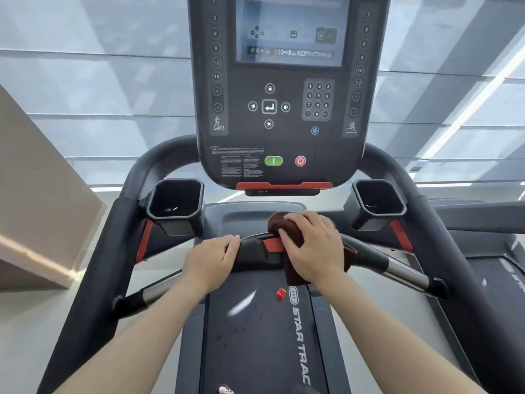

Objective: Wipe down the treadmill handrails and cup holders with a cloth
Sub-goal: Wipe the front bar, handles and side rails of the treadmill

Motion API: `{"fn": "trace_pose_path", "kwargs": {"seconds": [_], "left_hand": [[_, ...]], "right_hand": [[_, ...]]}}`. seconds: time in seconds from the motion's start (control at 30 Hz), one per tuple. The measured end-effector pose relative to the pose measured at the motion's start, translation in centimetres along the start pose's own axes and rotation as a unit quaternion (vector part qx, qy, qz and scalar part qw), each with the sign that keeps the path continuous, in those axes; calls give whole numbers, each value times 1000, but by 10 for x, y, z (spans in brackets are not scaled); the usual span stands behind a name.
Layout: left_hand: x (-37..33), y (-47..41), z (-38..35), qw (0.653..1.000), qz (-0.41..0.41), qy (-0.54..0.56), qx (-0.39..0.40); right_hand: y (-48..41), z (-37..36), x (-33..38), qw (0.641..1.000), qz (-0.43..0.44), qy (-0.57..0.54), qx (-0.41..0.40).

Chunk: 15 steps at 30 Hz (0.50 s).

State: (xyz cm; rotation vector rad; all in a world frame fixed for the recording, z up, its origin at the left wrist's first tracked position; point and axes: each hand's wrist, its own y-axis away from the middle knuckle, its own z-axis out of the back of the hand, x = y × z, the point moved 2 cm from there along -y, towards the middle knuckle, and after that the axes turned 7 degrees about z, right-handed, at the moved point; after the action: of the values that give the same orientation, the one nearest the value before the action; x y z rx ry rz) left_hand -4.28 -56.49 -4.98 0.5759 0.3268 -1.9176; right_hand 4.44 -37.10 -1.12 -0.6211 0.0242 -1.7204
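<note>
While the centre bar (255, 248) is gripped by the left hand (211, 261), a brown cloth (289, 228) is pressed onto it by the right hand (311, 247). Both cup holders (176, 201) and the side handrails (113, 251) appear yet to be wiped.

Right hand (312, 245) is covering most of brown cloth (289, 227); console screen (289, 29) is blurring, top cut off; belt logo (301, 342) is running off bottom edge.

We see bright, even daylight from the frosted windows (85, 66) ahead, leaving the console (284, 109) dim and backlit. Wide-angle distortion bends the edges; glare streaks the belt (241, 305).
</note>
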Motion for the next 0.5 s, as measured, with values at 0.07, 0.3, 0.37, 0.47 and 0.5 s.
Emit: {"fn": "trace_pose_path", "kwargs": {"seconds": [0.07, 0.3, 0.37, 0.47, 0.5], "left_hand": [[0, 1, 1, 1000, 11, 2, 4], [-8, 7, 18, 999, 10, 32, 24], [2, 14, 28, 1000, 16, 17, 5], [30, 27, 46, 998, 46, -26, -27], [40, 33, 51, 996, 68, -36, -41]], "right_hand": [[-19, -1, 1, 998, -52, -15, 42], [4, 1, 26, 999, 39, -28, -6], [12, -7, 46, 995, 91, -36, 6], [5, -24, 74, 986, 143, -17, 78], [0, -27, 80, 984, 147, -16, 95]]}}
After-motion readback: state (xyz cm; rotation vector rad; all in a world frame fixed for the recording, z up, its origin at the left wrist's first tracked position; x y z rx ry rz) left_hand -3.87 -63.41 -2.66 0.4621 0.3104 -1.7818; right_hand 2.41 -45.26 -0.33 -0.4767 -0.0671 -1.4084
